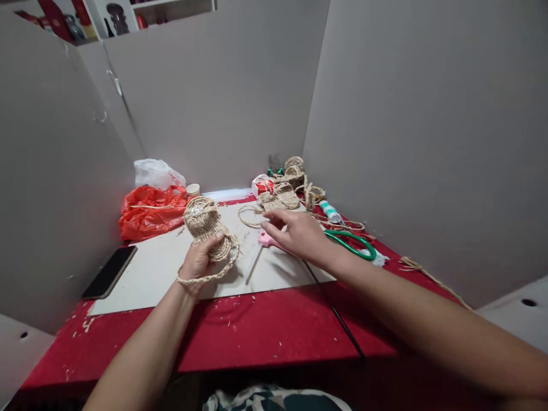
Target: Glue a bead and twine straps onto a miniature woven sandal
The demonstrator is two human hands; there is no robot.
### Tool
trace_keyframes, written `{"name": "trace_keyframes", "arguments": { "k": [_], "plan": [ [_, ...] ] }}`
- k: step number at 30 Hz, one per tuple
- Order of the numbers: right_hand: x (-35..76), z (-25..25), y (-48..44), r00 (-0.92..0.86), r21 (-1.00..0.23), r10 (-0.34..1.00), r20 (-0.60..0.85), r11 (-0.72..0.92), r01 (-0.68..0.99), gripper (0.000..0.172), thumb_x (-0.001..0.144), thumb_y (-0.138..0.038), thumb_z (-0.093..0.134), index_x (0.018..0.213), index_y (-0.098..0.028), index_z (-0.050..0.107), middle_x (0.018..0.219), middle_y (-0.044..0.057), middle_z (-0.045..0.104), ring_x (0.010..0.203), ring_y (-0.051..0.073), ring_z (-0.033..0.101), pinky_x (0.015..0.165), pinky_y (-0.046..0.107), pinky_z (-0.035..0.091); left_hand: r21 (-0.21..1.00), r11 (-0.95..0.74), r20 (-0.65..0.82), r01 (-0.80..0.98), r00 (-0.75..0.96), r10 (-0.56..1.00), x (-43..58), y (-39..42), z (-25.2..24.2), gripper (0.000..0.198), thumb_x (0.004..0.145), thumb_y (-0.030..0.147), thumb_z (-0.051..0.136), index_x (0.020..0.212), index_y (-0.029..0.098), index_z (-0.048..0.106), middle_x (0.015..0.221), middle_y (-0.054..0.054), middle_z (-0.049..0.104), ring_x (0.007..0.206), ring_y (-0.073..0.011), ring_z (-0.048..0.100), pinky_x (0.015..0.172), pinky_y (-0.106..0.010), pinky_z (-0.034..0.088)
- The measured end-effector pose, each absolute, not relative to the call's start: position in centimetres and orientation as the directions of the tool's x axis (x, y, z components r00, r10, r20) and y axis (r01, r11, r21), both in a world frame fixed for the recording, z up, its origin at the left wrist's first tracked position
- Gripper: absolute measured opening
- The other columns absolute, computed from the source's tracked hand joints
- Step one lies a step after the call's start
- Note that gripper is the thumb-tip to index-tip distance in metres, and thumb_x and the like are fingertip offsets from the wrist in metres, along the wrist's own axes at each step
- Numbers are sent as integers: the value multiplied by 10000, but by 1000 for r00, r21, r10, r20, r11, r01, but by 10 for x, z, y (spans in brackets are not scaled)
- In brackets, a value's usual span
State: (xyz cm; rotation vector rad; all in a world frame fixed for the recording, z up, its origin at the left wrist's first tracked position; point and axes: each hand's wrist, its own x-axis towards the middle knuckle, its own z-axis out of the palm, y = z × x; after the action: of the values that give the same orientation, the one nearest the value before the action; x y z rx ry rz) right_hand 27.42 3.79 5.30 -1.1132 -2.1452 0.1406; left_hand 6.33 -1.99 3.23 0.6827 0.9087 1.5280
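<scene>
My left hand (199, 261) is closed around a small woven straw sandal (206, 226), held upright above the white board (158, 268); a braided straw strap loops down round my wrist. My right hand (295, 231) reaches forward over the board, fingers stretched toward a loose loop of straw cord (249, 217), and it covers part of a pink tool (268, 240). I cannot see anything gripped in it.
More woven straw pieces (285, 191) are piled at the back right, with a glue bottle (330, 212) and green-handled scissors (353, 242). A red plastic bag (148, 212), a white bag and a small cup (193, 189) stand back left. A black phone (109, 272) lies left. Grey partitions enclose the red-covered table (257, 331).
</scene>
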Motion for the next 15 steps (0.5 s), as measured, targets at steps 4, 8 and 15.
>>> {"name": "trace_keyframes", "arguments": {
  "k": [4, 8, 15],
  "plan": [
    [295, 47, 46, -509, -102, 825, 244, 544, 833, 303, 865, -378, 527, 1013, -148, 658, 1011, 135, 700, 912, 276, 653, 670, 313, 430, 829, -23, -72, -558, -146, 987, 58, -17, 33, 186, 607, 151, 791, 745, 86, 684, 684, -41, 711, 593, -126, 655, 603, -229, 553],
    [299, 34, 45, -515, -21, 853, 83, 518, 855, 228, 842, -320, 533, 962, -156, 637, 1013, 136, 678, 919, 279, 648, 654, 308, 414, 827, -25, -49, -561, -116, 992, 58, -17, 34, 182, 619, 158, 791, 746, 97, 676, 667, -33, 705, 579, -127, 655, 600, -228, 557],
    [292, 21, 58, -492, -17, 862, 124, 498, 867, 317, 892, -329, 473, 1126, -137, 568, 1119, 169, 636, 947, 294, 642, 655, 318, 406, 816, -66, 18, -575, -89, 996, 60, -20, 37, 226, 592, 154, 812, 774, 110, 686, 701, -18, 707, 604, -118, 650, 606, -217, 545]
  ]
}}
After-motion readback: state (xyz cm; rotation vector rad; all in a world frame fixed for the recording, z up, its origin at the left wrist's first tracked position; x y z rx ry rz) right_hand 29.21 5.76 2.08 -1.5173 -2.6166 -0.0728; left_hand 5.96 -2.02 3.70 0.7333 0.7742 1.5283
